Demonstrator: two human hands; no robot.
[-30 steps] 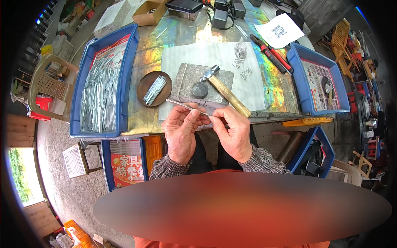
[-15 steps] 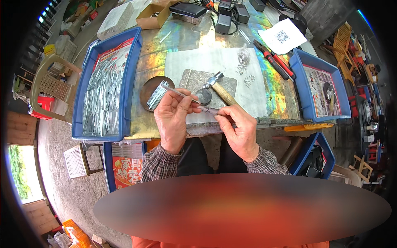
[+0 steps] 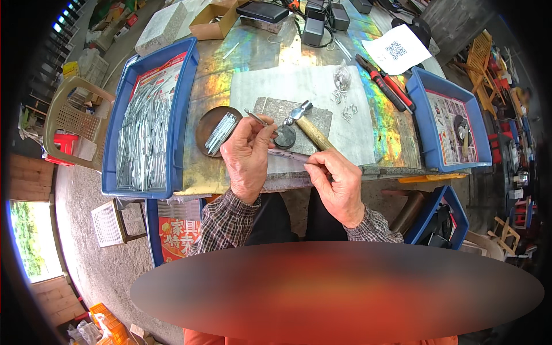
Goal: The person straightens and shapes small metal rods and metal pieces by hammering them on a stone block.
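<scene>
My left hand (image 3: 248, 161) is closed in a pinch on a thin metal piece (image 3: 255, 117) that sticks out above the fingers; its exact kind I cannot make out. My right hand (image 3: 338, 184) pinches the end of a slim greyish strip (image 3: 290, 155), whose other end reaches toward my left fingers. Just beyond them, a round dark metal block (image 3: 284, 138) rests on a grey stone slab (image 3: 264, 106). A ball-peen hammer (image 3: 315, 135) lies across the slab, head away from me. Left of my left hand, a brown round dish (image 3: 208, 123) holds a bundle of slim metal strips (image 3: 220, 138).
A blue tray (image 3: 178, 121) of metal strips stands left; another blue tray (image 3: 486, 138) stands right. Red-handled pliers (image 3: 384, 86), a bag of small metal parts (image 3: 341, 77) and a white printed sheet (image 3: 417, 57) lie on the table. Black adapters (image 3: 315, 29) and a cardboard box (image 3: 210, 29) sit behind.
My left hand has shifted a little right, and the thin piece in it is tilted differently, with less of it showing. The right hand keeps its pinch on the strip.
</scene>
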